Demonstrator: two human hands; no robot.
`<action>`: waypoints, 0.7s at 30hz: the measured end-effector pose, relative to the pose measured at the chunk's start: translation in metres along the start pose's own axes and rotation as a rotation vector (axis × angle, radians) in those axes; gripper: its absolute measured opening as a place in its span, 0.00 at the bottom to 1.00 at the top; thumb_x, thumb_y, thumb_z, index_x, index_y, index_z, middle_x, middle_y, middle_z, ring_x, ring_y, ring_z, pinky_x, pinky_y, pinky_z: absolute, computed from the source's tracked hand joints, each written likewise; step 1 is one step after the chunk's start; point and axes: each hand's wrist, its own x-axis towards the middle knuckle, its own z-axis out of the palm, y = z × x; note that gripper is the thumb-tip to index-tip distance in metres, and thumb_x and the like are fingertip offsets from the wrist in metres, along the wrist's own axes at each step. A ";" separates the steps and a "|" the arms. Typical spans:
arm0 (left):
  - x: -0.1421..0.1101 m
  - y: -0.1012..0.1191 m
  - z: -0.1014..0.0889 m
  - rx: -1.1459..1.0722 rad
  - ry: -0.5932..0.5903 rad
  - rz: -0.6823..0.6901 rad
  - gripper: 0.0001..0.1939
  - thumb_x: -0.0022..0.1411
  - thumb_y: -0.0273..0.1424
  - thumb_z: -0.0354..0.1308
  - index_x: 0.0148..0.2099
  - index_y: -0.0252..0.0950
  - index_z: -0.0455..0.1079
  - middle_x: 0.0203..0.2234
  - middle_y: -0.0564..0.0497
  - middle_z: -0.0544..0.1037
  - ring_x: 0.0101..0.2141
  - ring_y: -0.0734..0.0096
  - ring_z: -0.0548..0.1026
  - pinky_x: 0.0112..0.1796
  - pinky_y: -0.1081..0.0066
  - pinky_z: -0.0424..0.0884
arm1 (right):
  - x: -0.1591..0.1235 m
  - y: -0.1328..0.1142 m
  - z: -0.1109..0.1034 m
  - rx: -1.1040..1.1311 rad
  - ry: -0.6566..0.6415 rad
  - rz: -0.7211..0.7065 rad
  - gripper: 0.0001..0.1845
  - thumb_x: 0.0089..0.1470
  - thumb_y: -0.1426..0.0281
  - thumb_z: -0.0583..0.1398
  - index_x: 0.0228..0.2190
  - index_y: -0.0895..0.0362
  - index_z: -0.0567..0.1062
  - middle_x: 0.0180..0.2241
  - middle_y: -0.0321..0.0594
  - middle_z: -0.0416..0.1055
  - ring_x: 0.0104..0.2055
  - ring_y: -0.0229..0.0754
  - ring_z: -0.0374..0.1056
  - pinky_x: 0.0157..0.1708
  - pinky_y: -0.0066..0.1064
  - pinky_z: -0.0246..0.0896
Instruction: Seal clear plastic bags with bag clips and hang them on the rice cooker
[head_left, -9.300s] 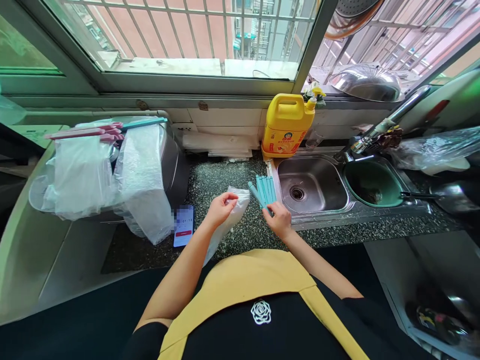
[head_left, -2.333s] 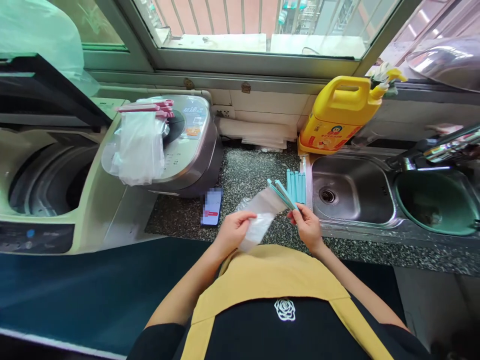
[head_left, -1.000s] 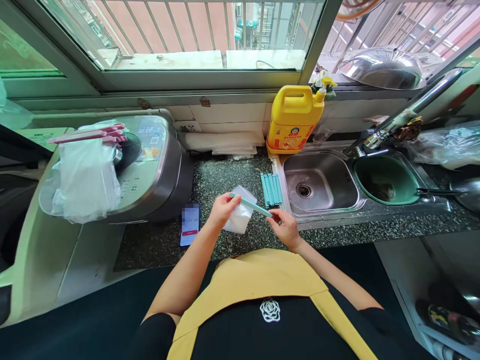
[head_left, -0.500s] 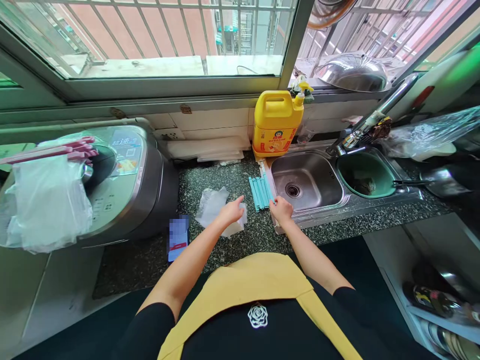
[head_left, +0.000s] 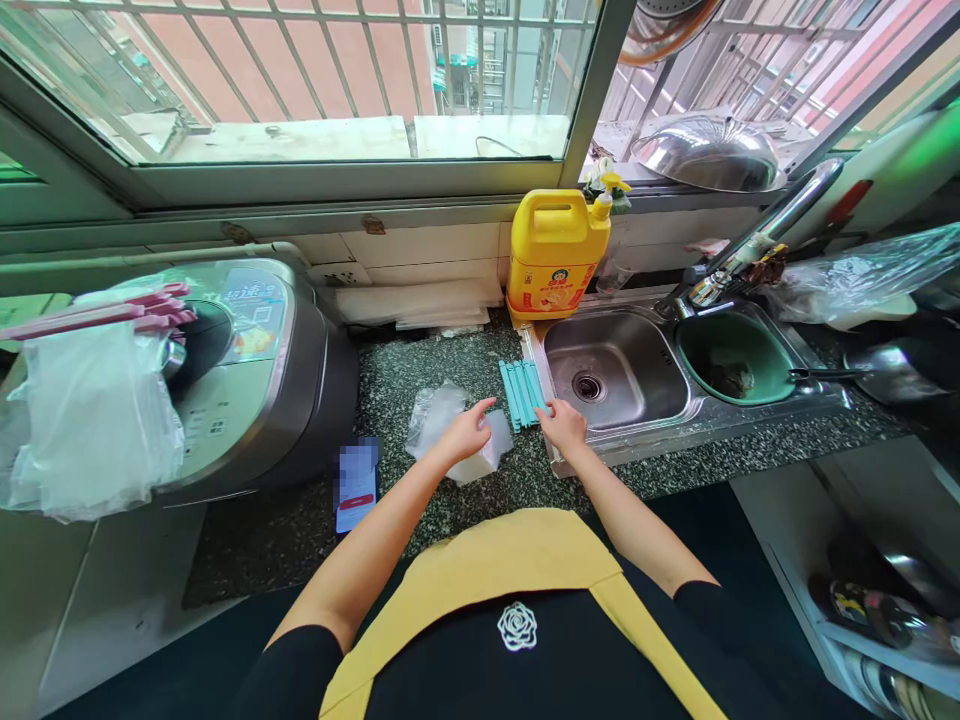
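On the dark speckled counter lies a clear plastic bag (head_left: 435, 412), its right part a whitish folded piece. My left hand (head_left: 466, 437) is on this bag, its index finger stretched out and the other fingers curled over the film. To the right, thin teal plastic strips (head_left: 519, 392) lie side by side in a row by the sink's edge. My right hand (head_left: 564, 428) pinches at the near end of the rightmost strip; its lower fingers are folded in.
A steel sink (head_left: 637, 390) with a green basin (head_left: 731, 345) is on the right. Behind stands a yellow jug (head_left: 556, 255). A rice cooker (head_left: 300, 400) at left carries plastic bags (head_left: 105, 410) and pink strips (head_left: 112, 315). A phone-like blue object (head_left: 356, 490) lies near the front edge.
The plastic bag has shifted right along with my left hand, closer to the teal strips. The strip at my right fingertips, slanted before, now lies more in line with the others.
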 end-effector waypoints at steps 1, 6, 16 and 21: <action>-0.007 0.003 -0.008 -0.096 0.025 0.053 0.31 0.50 0.23 0.48 0.59 0.35 0.58 0.43 0.44 0.74 0.38 0.68 0.73 0.39 0.70 0.68 | 0.000 -0.007 -0.004 0.147 -0.042 -0.041 0.20 0.52 0.58 0.55 0.39 0.60 0.73 0.36 0.46 0.73 0.39 0.44 0.68 0.37 0.32 0.59; -0.037 0.023 -0.056 -0.463 0.021 0.228 0.31 0.53 0.28 0.51 0.61 0.38 0.55 0.38 0.47 0.74 0.28 0.77 0.71 0.31 0.75 0.67 | 0.005 -0.063 -0.038 0.802 -0.655 -0.318 0.29 0.44 0.47 0.56 0.36 0.60 0.72 0.32 0.42 0.72 0.33 0.40 0.67 0.32 0.29 0.60; 0.006 -0.002 -0.134 -0.302 -0.082 0.015 0.10 0.47 0.28 0.55 0.34 0.32 0.71 0.25 0.51 0.75 0.30 0.70 0.72 0.35 0.70 0.68 | 0.082 -0.158 -0.176 0.171 0.155 -0.728 0.12 0.47 0.62 0.57 0.21 0.58 0.67 0.21 0.35 0.64 0.25 0.36 0.59 0.27 0.27 0.53; 0.060 0.023 -0.231 0.227 0.448 -0.133 0.14 0.50 0.23 0.47 0.36 0.33 0.72 0.34 0.46 0.77 0.38 0.64 0.72 0.41 0.66 0.66 | 0.140 -0.182 -0.201 -0.279 0.516 -0.505 0.10 0.52 0.66 0.55 0.30 0.61 0.71 0.28 0.46 0.70 0.32 0.44 0.65 0.31 0.31 0.55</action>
